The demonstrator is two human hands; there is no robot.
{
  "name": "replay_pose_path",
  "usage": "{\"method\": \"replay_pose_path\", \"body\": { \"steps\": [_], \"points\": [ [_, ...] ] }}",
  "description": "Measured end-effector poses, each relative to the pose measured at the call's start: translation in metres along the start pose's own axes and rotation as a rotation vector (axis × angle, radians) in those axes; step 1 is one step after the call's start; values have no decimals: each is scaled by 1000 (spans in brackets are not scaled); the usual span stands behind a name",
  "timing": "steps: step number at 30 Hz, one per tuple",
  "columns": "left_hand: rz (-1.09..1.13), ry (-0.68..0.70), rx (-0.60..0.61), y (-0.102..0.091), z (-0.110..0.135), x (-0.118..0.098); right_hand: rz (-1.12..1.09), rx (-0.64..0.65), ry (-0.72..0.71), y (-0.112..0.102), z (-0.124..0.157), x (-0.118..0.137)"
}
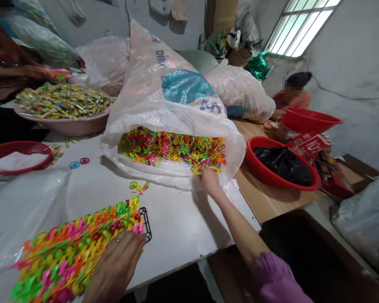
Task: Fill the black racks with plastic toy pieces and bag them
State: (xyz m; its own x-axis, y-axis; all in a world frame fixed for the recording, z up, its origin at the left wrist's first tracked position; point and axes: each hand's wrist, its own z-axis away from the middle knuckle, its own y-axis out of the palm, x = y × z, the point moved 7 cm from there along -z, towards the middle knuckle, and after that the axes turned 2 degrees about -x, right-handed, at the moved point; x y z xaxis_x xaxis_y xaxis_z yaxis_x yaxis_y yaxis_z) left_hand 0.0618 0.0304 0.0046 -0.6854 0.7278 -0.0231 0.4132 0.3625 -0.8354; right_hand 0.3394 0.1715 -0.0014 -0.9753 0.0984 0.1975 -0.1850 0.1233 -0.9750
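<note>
Stretching across the foreground, a white tabletop (180, 227) is meeting a wooden tabletop (265, 206) on the right, while grey walls (356, 63) and a barred window (303, 29) are framing the room. A pink basin (76, 126) is sitting at the left, heaped with small items, and a red basin (316, 185) is holding a black bag (284, 164) on the wood. Between them, a large sack (129, 92) is lying open toward the near side, showing bright plastic pieces (173, 147). The right hand (209, 179) is reaching to the opening's lower edge, fingers touching the pieces; whether they are gripping any, I cannot tell. The left hand (116, 261) is resting on the right end of rows of coloured pieces (66, 256), fingers together; its underside is facing away, so I cannot tell if it is grasping. A black frame (148, 225) is protruding just beyond its fingertips.
</note>
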Motion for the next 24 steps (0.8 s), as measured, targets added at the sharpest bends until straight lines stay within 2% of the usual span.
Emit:
{"method": "replay_pose_path", "body": {
  "steps": [3,5,7,10,13,15,18,20,24],
  "points": [
    [1,25,0,-4,-4,-5,178,17,64,-10,-28,-23],
    [-8,-7,15,-10,-6,-9,179,28,58,-9,-24,-20],
    [-10,-61,23,-18,-6,-14,116,13,55,-5,-5,-6],
    [29,-135,72,-23,-5,-21,-285,60,-43,15,39,37],
    [89,-197,115,-25,-4,-20,-738,205,-181,43,87,93],
    [125,-266,57,-33,-8,-12,-902,264,-184,60,108,119],
    [157,-406,-81,-46,-23,11,-1084,276,-152,74,115,141],
    [167,-462,-48,-41,-37,27,-1105,251,-188,75,110,148],
    [246,-441,218,-7,-52,38,-884,155,-324,67,105,157]
  ]
}}
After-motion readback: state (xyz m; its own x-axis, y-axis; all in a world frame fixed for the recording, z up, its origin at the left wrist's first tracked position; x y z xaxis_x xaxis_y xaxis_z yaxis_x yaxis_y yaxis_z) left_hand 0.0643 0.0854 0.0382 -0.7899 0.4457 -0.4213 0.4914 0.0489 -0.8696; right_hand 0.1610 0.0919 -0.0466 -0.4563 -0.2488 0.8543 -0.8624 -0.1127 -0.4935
